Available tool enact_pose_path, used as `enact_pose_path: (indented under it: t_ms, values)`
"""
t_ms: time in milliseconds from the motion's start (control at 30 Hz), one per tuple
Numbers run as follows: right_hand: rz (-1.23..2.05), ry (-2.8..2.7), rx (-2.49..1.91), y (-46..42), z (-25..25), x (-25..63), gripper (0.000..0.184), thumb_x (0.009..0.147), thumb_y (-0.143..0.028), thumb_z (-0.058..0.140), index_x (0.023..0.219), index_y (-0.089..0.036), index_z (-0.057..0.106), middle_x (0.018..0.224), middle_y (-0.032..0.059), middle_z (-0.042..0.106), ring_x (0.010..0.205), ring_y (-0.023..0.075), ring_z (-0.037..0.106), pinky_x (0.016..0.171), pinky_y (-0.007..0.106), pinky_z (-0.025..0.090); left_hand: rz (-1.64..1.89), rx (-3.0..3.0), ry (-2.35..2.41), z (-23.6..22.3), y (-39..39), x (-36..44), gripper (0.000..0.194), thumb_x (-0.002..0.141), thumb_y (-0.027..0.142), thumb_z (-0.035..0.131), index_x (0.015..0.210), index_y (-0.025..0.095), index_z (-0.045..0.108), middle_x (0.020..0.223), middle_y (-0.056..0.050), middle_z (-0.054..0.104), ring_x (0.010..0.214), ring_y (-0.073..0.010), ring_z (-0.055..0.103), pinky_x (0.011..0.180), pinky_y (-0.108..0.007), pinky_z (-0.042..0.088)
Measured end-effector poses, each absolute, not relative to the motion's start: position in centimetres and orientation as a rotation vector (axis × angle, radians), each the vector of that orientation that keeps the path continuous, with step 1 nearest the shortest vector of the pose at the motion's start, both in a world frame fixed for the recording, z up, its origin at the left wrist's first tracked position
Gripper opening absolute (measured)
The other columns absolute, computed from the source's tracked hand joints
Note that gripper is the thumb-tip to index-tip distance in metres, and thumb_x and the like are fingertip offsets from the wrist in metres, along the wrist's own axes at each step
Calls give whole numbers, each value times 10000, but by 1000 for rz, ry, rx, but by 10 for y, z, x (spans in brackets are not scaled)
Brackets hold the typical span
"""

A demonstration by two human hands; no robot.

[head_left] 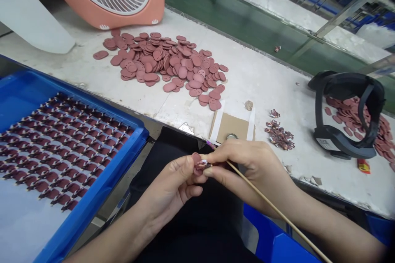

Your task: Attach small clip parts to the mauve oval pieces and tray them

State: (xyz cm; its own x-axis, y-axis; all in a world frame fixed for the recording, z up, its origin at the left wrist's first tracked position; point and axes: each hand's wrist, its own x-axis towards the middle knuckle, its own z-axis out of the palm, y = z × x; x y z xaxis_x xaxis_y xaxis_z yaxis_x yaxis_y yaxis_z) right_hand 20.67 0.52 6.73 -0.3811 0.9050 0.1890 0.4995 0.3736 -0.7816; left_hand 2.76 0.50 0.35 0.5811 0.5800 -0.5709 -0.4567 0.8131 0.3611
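Between thumb and fingers, my left hand (173,187) pinches a small reddish-brown oval disc (196,158). Pressed against that disc, my right hand (243,166) pinches a tiny dark figure with white parts (204,163); its exact shape is hidden by the fingertips. A thin wooden stick (277,209) also runs through my right hand, its purple tip poking out past the index finger. Just beyond the hands lies a cardboard square (233,125) edged with white tape, with a small toothed bottle cap (232,136) on it. Several small figures (279,134) are piled right of the cardboard.
Many loose oval discs (166,59) are heaped on the white table (256,78). At left, a blue tray (123,160) holds rows of figures on discs. An orange fan (123,18) stands behind. A black headset (345,144) and more discs (384,131) lie at right.
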Motion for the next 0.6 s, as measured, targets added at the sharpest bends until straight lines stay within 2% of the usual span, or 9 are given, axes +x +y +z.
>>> enact_pose_path:
  t_ms: [67,133,267,467,600]
  values:
    - [649,-2054,-1193,5,65,205,132,861,-74,687,959,-162,688,826,-14,707,741,86,660,694,167,505,688,304,780,2,7,24,398,679,511,809,899,182,772,796,-17,709,691,-99,659,527,-141,567]
    - [384,-2077,-1210,3,59,200,141,874,-100,685,1007,-146,677,868,22,699,780,118,657,707,207,518,890,476,921,0,6,21,391,688,443,832,996,218,746,901,-18,713,755,-122,662,541,-162,571]
    - [-9,-2098,-1175,3,44,185,145,885,-80,671,1027,-111,663,852,64,682,757,157,632,683,263,524,1242,743,1090,2,4,17,314,638,208,888,898,282,728,803,46,680,679,-94,633,554,-150,537]
    - [-26,-2108,-1024,12,30,157,126,868,-40,673,982,-94,660,855,98,699,768,187,665,692,290,541,1366,889,1143,5,6,16,180,698,170,841,802,282,747,778,19,668,676,-125,639,579,-219,525]
    - [-37,-2131,-971,14,28,159,252,814,-64,756,1053,-112,693,880,76,732,704,190,683,669,292,541,1417,893,1199,1,5,1,101,759,223,794,833,271,744,831,-19,674,732,-171,659,588,-264,519]
